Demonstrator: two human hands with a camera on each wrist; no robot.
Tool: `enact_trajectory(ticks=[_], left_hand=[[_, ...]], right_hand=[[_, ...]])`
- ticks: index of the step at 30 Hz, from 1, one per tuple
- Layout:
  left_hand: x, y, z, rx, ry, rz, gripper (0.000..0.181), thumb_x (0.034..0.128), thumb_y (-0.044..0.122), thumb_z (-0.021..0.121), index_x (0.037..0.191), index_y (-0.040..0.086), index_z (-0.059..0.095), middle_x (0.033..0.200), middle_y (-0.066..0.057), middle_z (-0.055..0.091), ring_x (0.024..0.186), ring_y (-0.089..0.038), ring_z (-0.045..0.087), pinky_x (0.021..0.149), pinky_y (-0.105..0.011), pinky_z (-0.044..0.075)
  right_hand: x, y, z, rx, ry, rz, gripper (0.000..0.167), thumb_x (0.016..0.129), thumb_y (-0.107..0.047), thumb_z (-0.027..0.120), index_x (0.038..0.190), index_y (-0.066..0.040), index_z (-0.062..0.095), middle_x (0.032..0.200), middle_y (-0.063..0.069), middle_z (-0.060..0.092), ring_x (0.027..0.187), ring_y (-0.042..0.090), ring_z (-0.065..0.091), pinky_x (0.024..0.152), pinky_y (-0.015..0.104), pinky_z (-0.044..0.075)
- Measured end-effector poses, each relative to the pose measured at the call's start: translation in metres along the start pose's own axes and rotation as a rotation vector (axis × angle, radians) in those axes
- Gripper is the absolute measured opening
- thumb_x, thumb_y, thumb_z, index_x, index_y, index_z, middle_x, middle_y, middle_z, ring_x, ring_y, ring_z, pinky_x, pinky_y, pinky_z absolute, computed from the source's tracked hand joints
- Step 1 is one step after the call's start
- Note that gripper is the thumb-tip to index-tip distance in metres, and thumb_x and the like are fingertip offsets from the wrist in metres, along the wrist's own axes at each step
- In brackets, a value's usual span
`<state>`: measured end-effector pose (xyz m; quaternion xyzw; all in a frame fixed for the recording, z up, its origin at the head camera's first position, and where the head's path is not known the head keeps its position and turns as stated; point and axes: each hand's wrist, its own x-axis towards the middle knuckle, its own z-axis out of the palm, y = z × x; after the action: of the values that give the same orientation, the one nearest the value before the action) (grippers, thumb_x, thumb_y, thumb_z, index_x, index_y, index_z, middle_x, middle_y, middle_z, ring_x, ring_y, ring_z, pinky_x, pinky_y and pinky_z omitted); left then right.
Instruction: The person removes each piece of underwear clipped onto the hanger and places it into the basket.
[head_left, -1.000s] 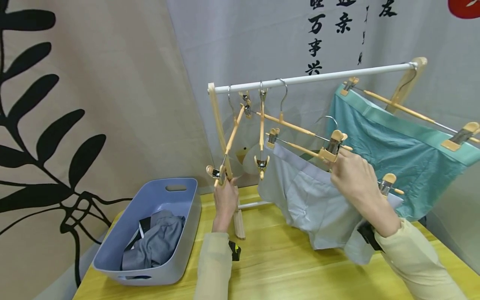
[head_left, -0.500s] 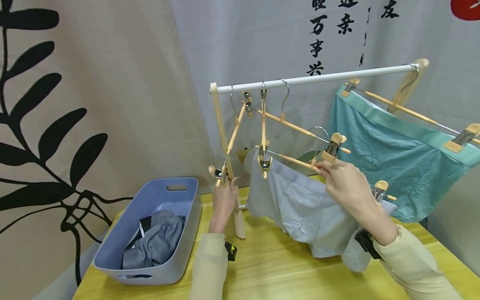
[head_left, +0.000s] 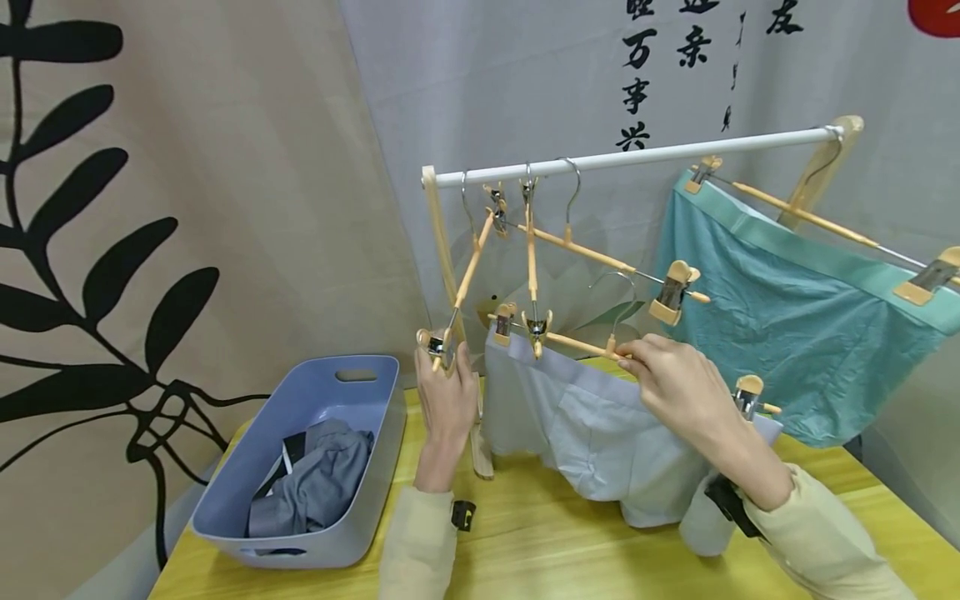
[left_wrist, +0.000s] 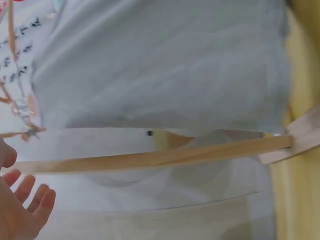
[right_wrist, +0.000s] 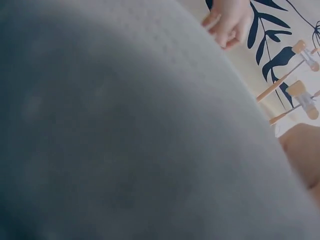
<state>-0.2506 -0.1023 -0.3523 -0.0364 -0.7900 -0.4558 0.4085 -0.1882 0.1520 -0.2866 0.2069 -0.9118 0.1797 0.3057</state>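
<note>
Room and light.
We see a beige curtain (head_left: 277, 208) with black leaves (head_left: 123, 268), left; a grey curtain (head_left: 487, 83) with black characters (head_left: 636, 94) and a red patch (head_left: 937, 13), right; yellow wooden table (head_left: 570, 558) below; soft, even light.

Below the rack (head_left: 645, 156), the right hand (head_left: 682, 387) conceals part of the hanger bar (head_left: 581, 343) bearing the grey shorts (head_left: 592, 425); the right wrist view is mostly a blurred surface (right_wrist: 125, 125). At the rack's right end, the teal garment (head_left: 787, 308) and its near clip (head_left: 930, 277) are cut off by the head view's edge. Left of the rack, grey cloth (head_left: 322, 475) partly hides a dark item (head_left: 295, 447) in the basket (head_left: 385, 467).
</note>
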Motion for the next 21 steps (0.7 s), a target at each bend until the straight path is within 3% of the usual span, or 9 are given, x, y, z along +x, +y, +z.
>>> enact_trajectory(ticks=[2, 5, 12, 18, 21], left_hand=[[0.002, 0.006, -0.003, -0.025, 0.026, 0.072, 0.025, 0.0952, 0.017, 0.055, 0.113, 0.0, 0.057, 0.11, -0.02, 0.058, 0.103, -0.034, 0.056, 0.092, -0.046, 0.048], [0.005, 0.013, -0.007, -0.034, 0.006, 0.148, 0.026, 0.0967, 0.019, 0.053, 0.114, 0.0, 0.06, 0.109, -0.018, 0.061, 0.101, -0.033, 0.058, 0.088, -0.045, 0.05], [0.007, 0.024, -0.017, -0.091, -0.118, 0.08, 0.035, 0.0989, 0.029, 0.049, 0.121, 0.005, 0.058, 0.115, -0.013, 0.066, 0.108, -0.031, 0.062, 0.091, -0.044, 0.05], [0.01, 0.029, -0.022, -0.068, -0.168, 0.101, 0.035, 0.1005, 0.032, 0.044, 0.121, 0.007, 0.059, 0.112, -0.01, 0.069, 0.103, -0.027, 0.066, 0.087, -0.042, 0.052], [0.011, 0.03, -0.025, -0.054, -0.2, 0.102, 0.035, 0.1009, 0.033, 0.043, 0.12, 0.008, 0.059, 0.107, -0.01, 0.07, 0.092, -0.025, 0.067, 0.08, -0.042, 0.052]], right_hand=[[-0.001, 0.0, 0.001, 0.003, 0.013, -0.023, 0.009, 0.087, -0.007, 0.064, 0.092, -0.009, 0.072, 0.078, 0.001, 0.067, 0.06, 0.011, 0.053, 0.051, 0.028, 0.041], [-0.004, -0.001, 0.003, 0.012, 0.047, -0.064, 0.008, 0.086, -0.007, 0.066, 0.09, -0.009, 0.072, 0.077, 0.0, 0.068, 0.064, 0.013, 0.056, 0.053, 0.028, 0.043], [-0.009, -0.007, 0.003, 0.033, 0.098, -0.142, 0.009, 0.084, -0.006, 0.068, 0.09, -0.01, 0.072, 0.079, -0.001, 0.069, 0.065, 0.011, 0.06, 0.055, 0.029, 0.047], [-0.014, -0.015, 0.001, 0.05, 0.093, -0.17, 0.009, 0.081, -0.004, 0.07, 0.087, -0.011, 0.072, 0.083, -0.001, 0.071, 0.066, 0.011, 0.065, 0.055, 0.027, 0.049], [-0.016, -0.018, 0.0, 0.051, 0.093, -0.18, 0.011, 0.08, -0.004, 0.071, 0.087, -0.011, 0.072, 0.081, -0.002, 0.069, 0.064, 0.009, 0.063, 0.054, 0.025, 0.048]])
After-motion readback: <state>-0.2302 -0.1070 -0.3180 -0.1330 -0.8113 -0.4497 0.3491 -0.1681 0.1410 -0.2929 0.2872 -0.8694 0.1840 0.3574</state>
